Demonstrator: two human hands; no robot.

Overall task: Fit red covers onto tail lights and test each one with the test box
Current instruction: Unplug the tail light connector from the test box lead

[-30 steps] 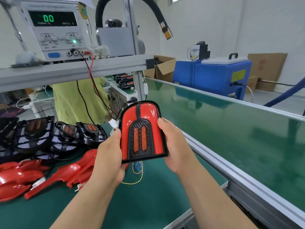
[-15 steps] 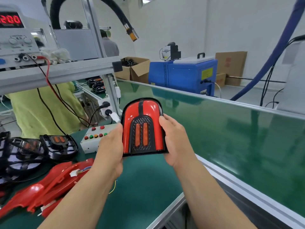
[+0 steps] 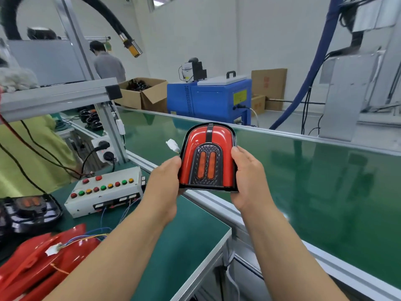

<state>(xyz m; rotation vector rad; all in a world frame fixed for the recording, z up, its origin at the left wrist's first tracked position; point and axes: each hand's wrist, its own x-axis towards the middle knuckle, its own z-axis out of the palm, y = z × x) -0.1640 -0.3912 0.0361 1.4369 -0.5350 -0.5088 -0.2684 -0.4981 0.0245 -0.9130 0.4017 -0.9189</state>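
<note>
Tail light (image 3: 208,157): red cover on, gripped at both side edges, above the conveyor rail
Left hand (image 3: 165,185): grips left edge
Right hand (image 3: 246,178): grips right edge
Test box (image 3: 104,191): on bench, left

Tail light (image 3: 208,158) carried right, toward conveyor (image 3: 314,170).
</note>
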